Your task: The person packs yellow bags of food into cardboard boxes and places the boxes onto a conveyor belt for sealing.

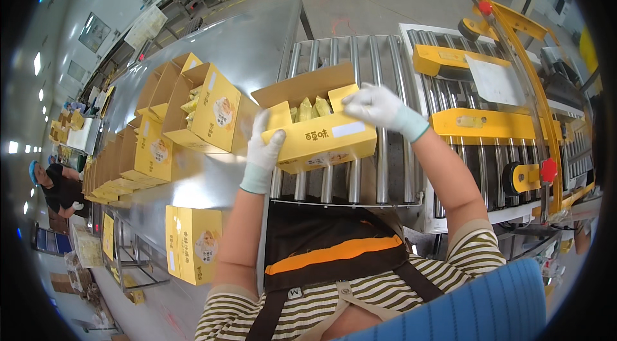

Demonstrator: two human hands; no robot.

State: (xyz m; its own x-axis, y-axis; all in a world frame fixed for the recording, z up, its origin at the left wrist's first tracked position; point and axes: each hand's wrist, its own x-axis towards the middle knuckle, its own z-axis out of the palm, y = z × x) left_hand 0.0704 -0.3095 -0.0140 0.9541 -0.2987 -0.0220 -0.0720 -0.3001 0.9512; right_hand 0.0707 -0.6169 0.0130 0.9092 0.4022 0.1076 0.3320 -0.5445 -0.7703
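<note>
A yellow cardboard box [328, 143] filled with small yellow packets [311, 109] rests tilted over a roller conveyor [354, 182]. Its long back flap stands up, and its side flaps lean partly inward. My left hand [262, 143], in a white glove, grips the box's left end, with the thumb on the front face. At the box's right end, my gloved right hand [373, 105] has its fingers curled at the side flap; whether they pinch it is unclear. More open yellow boxes [207, 109] stand in a row on the steel table to the left, some showing packets inside.
The steel table [241, 37] adjoins the conveyor's left side. A box-sealing machine with yellow guide rails [491, 124] stands at the right. A closed yellow box [194, 244] is at the lower left. Farther left, a co-worker [60, 186] in a blue hair cap stands beside the row.
</note>
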